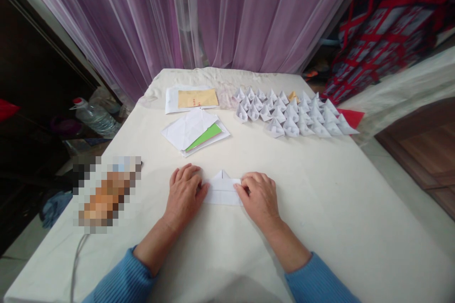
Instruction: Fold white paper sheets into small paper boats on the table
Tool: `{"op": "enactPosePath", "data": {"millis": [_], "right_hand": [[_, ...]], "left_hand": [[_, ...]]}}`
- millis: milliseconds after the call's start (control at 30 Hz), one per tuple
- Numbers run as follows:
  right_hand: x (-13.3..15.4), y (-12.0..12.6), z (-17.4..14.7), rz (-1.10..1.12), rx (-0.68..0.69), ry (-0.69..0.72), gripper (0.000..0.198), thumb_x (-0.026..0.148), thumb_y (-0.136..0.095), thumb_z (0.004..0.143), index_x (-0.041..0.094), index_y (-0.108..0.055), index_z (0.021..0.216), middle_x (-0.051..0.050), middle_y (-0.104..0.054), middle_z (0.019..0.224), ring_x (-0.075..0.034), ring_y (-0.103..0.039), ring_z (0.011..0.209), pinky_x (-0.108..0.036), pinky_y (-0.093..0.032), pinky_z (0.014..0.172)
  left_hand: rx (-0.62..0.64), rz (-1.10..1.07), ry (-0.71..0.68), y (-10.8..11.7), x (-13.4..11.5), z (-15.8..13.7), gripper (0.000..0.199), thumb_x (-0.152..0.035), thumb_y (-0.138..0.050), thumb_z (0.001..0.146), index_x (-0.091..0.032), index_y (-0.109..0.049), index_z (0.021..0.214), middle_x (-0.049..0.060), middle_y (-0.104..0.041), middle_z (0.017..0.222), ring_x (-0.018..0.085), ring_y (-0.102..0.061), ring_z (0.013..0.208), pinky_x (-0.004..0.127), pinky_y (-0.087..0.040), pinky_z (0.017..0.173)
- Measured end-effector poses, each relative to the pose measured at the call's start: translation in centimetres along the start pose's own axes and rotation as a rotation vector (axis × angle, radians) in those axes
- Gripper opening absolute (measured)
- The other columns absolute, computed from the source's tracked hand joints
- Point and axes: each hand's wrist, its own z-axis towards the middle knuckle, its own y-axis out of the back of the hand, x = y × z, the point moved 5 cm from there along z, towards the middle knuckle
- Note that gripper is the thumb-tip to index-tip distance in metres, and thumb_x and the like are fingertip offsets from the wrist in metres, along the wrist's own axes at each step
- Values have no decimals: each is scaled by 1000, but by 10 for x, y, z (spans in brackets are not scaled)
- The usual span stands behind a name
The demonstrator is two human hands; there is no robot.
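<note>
A white folded sheet of paper lies on the table in front of me, a small pointed peak at the middle of its far edge and a crease running across it. My left hand grips its left end, thumb on top and fingers curled. At the right end, my right hand pinches the paper in the same way. Part of each end is hidden under the fingers. Beyond my hands are white and green sheets in a loose stack.
Rows of folded white paper boats stand at the back right, a yellow one among them. A brown envelope rests on white paper at the back. A blurred-out object with a cable lies at left.
</note>
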Motion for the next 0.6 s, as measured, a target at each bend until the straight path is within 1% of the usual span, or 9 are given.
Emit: {"op": "enactPosePath", "data": {"millis": [67, 133, 167, 233, 300, 367, 433, 500, 600], "right_hand": [[-2, -1, 0, 1, -6, -9, 17, 24, -65, 85, 23, -58, 70, -2, -67, 87, -20, -53, 85, -33, -32, 78], [-4, -2, -1, 6, -26, -24, 4, 24, -64, 85, 23, -61, 82, -3, -67, 92, -21, -55, 88, -34, -33, 81], [-4, -2, -2, 15, -39, -24, 6, 23, -63, 84, 22, -62, 90, -4, -67, 96, -22, -55, 91, -35, -34, 83], [-4, -3, -3, 46, -55, -2, 16, 22, -60, 85, 22, -61, 101, -6, -66, 107, -23, -56, 98, -36, -35, 87], [-1, -5, -3, 76, -33, 48, 14, 19, -57, 86, 24, -63, 98, -6, -64, 115, -22, -55, 106, -36, -35, 91], [2, -6, -3, 84, 12, 96, 17, 14, -54, 86, 26, -65, 90, -5, -62, 120, -22, -53, 113, -37, -34, 94], [5, -8, -2, 72, 53, 120, 22, 10, -51, 85, 26, -65, 87, -5, -61, 124, -22, -49, 121, -39, -32, 97], [6, -8, -1, 58, 81, 115, 23, 8, -50, 83, 25, -65, 88, -5, -60, 127, -23, -46, 126, -41, -31, 99], [8, -7, 0, 46, 110, 81, 19, 10, -51, 82, 24, -63, 86, -6, -59, 129, -25, -44, 128, -43, -31, 99]], "left_hand": [[-9, -14, 6, 0, 1, 0, 16, -29, -58, 87, -22, -55, 72, 8, -63, 118, 30, -49, 123, 54, -33, 107], [-30, -27, 24, 0, 2, 0, 9, -27, -59, 85, -22, -56, 79, 9, -63, 119, 29, -51, 121, 53, -34, 107], [-42, -32, 30, 0, 2, -1, 5, -26, -59, 85, -22, -57, 84, 10, -62, 120, 28, -52, 120, 53, -35, 106], [-61, -29, 20, 2, 1, -1, 10, -24, -57, 86, -21, -57, 96, 13, -60, 125, 28, -52, 120, 54, -35, 106], [-53, -10, -39, 2, -4, -2, 14, -19, -53, 88, -22, -59, 100, 12, -58, 130, 28, -50, 124, 55, -33, 108], [-10, 8, -123, 1, -9, -3, 20, -13, -49, 88, -25, -63, 96, 9, -58, 131, 28, -46, 128, 56, -30, 110], [37, 6, -169, -1, -12, -3, 25, -9, -47, 87, -26, -64, 92, 5, -60, 129, 28, -45, 130, 56, -28, 110], [70, -12, -151, -3, -11, -2, 27, -7, -46, 86, -26, -65, 91, 4, -62, 127, 27, -45, 130, 56, -29, 110], [97, -49, -86, -5, -5, 0, 29, -5, -46, 83, -26, -65, 89, 3, -62, 127, 26, -45, 130, 56, -31, 109]]}}
